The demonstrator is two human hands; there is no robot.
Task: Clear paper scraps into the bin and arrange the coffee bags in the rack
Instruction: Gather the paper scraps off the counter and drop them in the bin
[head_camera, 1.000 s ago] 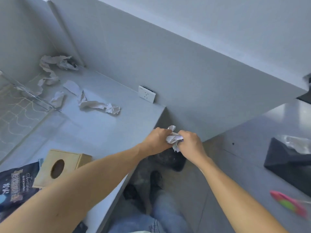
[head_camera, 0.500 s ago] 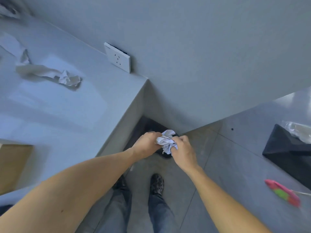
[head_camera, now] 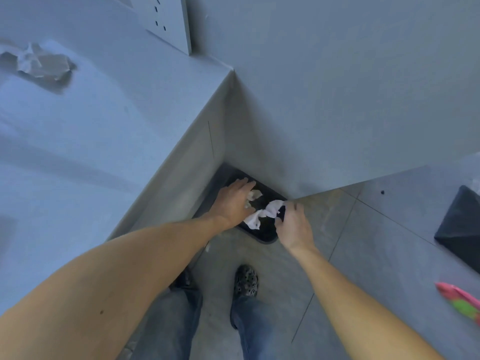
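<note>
A black bin (head_camera: 262,239) sits on the floor in the corner between the counter's side and the wall. Both my hands hang just above its opening. My left hand (head_camera: 231,206) has its fingers spread, and a small pale scrap (head_camera: 255,195) is at its fingertips. A crumpled white paper scrap (head_camera: 262,214) lies stretched between the two hands over the bin. My right hand (head_camera: 293,227) is beside the paper's right end with thumb and fingers apart. One more crumpled paper scrap (head_camera: 41,63) lies on the grey counter (head_camera: 104,126). No coffee bags or rack are in view.
A white wall socket (head_camera: 163,19) is above the counter's back edge. A second black-lined bin (head_camera: 459,224) stands on the floor at the right, with a pink and green object (head_camera: 459,300) near it. My feet (head_camera: 245,280) stand just before the bin.
Both hands went from the counter's edge down to the bin, squeezing the paper ball. Now they have parted and opened, and the paper has come loose between them.
</note>
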